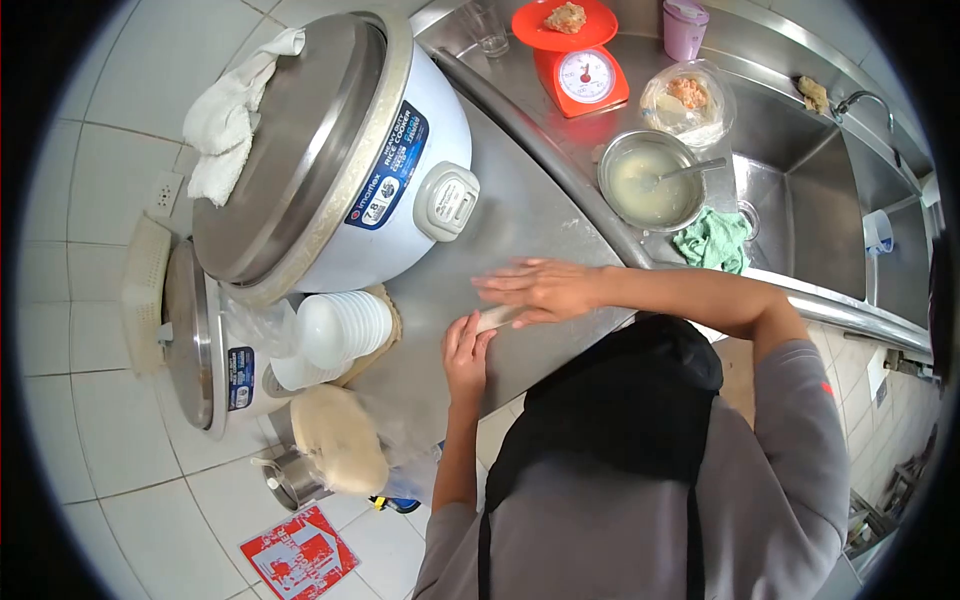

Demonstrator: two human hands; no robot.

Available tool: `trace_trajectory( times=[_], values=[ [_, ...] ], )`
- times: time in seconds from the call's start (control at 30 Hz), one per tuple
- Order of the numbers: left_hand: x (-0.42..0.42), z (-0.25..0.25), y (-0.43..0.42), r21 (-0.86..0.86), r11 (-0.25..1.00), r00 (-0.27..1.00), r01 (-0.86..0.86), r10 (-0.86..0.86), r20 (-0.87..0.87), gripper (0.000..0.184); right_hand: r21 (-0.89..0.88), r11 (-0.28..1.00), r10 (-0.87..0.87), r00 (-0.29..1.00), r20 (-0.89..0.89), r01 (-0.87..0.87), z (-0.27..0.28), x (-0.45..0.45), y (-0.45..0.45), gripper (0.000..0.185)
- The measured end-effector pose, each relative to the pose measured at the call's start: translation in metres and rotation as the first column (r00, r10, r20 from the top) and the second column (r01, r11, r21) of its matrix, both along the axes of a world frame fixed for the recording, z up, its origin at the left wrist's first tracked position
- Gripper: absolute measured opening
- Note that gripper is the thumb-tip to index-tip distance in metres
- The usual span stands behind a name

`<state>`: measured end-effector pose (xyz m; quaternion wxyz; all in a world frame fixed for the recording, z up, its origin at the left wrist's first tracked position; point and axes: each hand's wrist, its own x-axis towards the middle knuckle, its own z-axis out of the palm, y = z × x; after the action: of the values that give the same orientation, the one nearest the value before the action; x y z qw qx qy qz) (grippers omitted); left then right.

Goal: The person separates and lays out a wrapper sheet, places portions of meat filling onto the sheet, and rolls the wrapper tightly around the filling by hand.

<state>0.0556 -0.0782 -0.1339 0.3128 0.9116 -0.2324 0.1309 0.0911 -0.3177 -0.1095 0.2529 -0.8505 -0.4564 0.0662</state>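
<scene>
A pale, elongated piece (499, 318), its exact kind unclear, lies at the steel counter between my hands. My left hand (465, 348) has its fingers bent around the near left end of it. My right hand (545, 290) is stretched flat over the other end, fingers extended and slightly blurred. Part of the piece is hidden under that palm. Both hands are low over the steel counter (500, 215), close to my black apron (620, 400).
A large rice cooker (430, 130) stands left, with stacked white bowls (345, 330) below it. Rightward are a metal bowl (650, 215) of cloudy liquid with a spoon, a red scale (590, 85), a bagged orange-and-white mixture (688, 95), a green cloth (715, 240) and a sink (800, 200).
</scene>
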Motion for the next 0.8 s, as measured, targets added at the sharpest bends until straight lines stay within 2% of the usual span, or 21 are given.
trace_trajectory(
  times=[0.07,0.17,0.27,0.37,0.43,0.47,0.57,0.67,0.77,0.8],
  values=[
    [-0.004,0.000,0.002,0.005,0.999,0.999,-0.036,0.036,0.005,0.032,-0.081,0.997,-0.006,0.989,0.146,0.017,-0.022,0.011,0.019,0.051],
    [-0.004,-0.001,0.005,0.018,0.999,0.999,-0.041,0.041,-0.003,0.031,-0.098,0.989,0.132,0.969,0.209,-0.113,-0.028,0.013,0.028,0.050],
    [-0.008,-0.004,0.005,0.016,0.998,0.999,-0.054,0.054,-0.001,0.030,-0.252,0.952,0.272,0.856,0.439,-0.174,-0.030,0.009,0.026,0.050],
    [-0.009,0.002,0.002,0.005,0.998,0.997,-0.069,0.069,0.040,0.029,-0.141,0.934,0.355,0.894,0.274,-0.328,-0.018,0.007,0.012,0.050],
    [-0.009,-0.003,0.002,-0.032,0.994,0.994,-0.101,0.102,0.027,0.028,0.020,0.997,0.066,0.995,0.076,-0.068,-0.009,0.006,0.015,0.049],
    [-0.010,-0.005,0.000,-0.050,0.992,0.993,-0.115,0.116,0.019,0.028,0.077,0.994,-0.078,0.996,-0.041,0.081,-0.006,0.005,0.018,0.049],
    [-0.009,-0.003,0.001,-0.029,0.992,0.992,-0.120,0.122,0.043,0.027,-0.105,0.994,0.023,1.000,0.019,-0.020,-0.019,0.012,0.041,0.049],
    [-0.011,-0.007,0.001,-0.053,0.990,0.991,-0.133,0.134,0.021,0.027,-0.073,0.994,0.079,0.996,0.029,-0.077,-0.021,0.012,0.042,0.049],
    [-0.011,-0.007,0.003,-0.017,0.991,0.991,-0.131,0.131,0.030,0.027,-0.109,0.986,0.164,0.896,0.413,-0.130,-0.025,0.003,0.034,0.050],
    [-0.012,-0.007,0.003,-0.006,0.992,0.991,-0.129,0.129,0.026,0.028,-0.052,0.989,0.148,0.915,0.374,-0.139,-0.022,0.000,0.025,0.050]
  ],
)
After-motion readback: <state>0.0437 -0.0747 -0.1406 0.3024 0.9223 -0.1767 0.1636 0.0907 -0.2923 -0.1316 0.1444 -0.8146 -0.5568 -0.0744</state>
